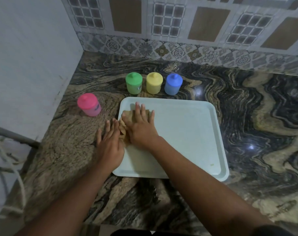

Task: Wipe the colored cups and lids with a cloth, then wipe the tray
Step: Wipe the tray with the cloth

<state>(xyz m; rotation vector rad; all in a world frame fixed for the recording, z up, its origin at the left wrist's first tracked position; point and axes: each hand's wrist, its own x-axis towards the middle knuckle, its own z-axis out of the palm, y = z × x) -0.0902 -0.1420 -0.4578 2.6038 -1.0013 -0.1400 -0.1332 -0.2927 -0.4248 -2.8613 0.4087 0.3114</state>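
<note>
my right grip (141,126), fingers straight and spread, presses the cloth (126,114) onto the left of the tray (187,133) to wipe it, my left grip (109,143), flat too, steadies its edge, the lidded cups (154,83) parked clear on the table (247,116).

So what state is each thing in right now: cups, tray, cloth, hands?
Pink cup: upright, lidded, left of tray.
Green cup: upright, lidded.
Yellow cup: upright, lidded.
Blue cup: upright, lidded.
Tray: flat on counter, no cups on it.
Cloth: bunched, on tray's left side.
Right hand: flat, presses cloth.
Left hand: flat, at tray's left edge.
</note>
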